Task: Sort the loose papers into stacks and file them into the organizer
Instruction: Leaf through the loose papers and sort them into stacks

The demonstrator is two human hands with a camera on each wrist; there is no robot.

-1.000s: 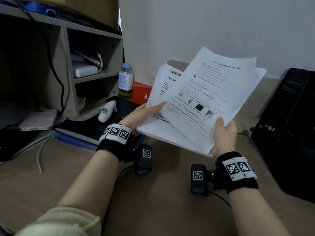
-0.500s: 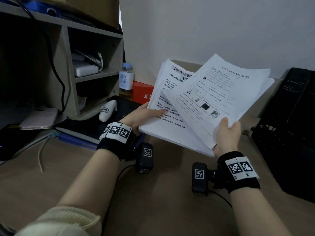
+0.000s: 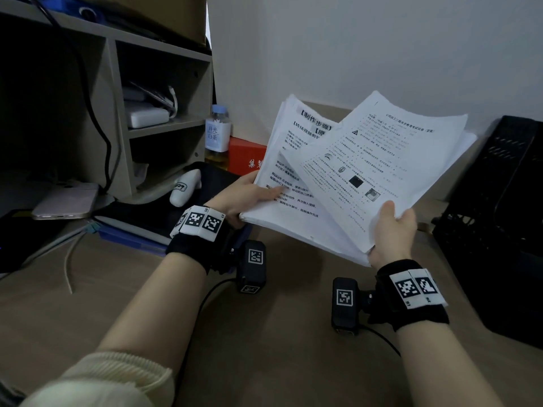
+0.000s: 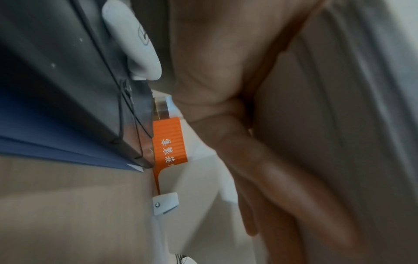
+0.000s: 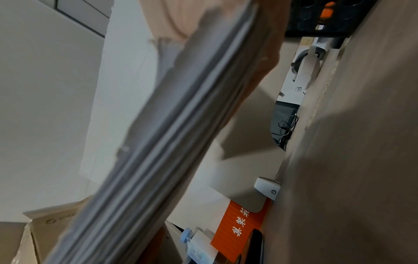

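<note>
I hold two fanned bundles of white printed papers above the desk. My left hand (image 3: pixel 252 195) grips the lower-left bundle (image 3: pixel 293 183), thumb on top beside bold black headings, fingers (image 4: pixel 267 187) underneath. My right hand (image 3: pixel 392 227) pinches the upper bundle (image 3: pixel 390 160), a test sheet with small pictures, at its near corner, thumb on top. In the right wrist view the sheet edges (image 5: pixel 158 142) run diagonally across the picture. The black mesh organizer (image 3: pixel 499 218) stands at the right edge of the desk, just right of the papers.
A grey shelf unit (image 3: pixel 117 118) with chargers fills the left. A tea bottle (image 3: pixel 217 136), an orange box (image 3: pixel 245 155), a white device (image 3: pixel 183 188) on a dark folder and a phone (image 3: pixel 66 202) lie behind my left hand. Bare brown desk (image 3: pixel 279 348) spreads below my wrists.
The upper bundle in my right hand has slid to the right, off the lower one, showing more of the bold headings. Both hands keep their grips.
</note>
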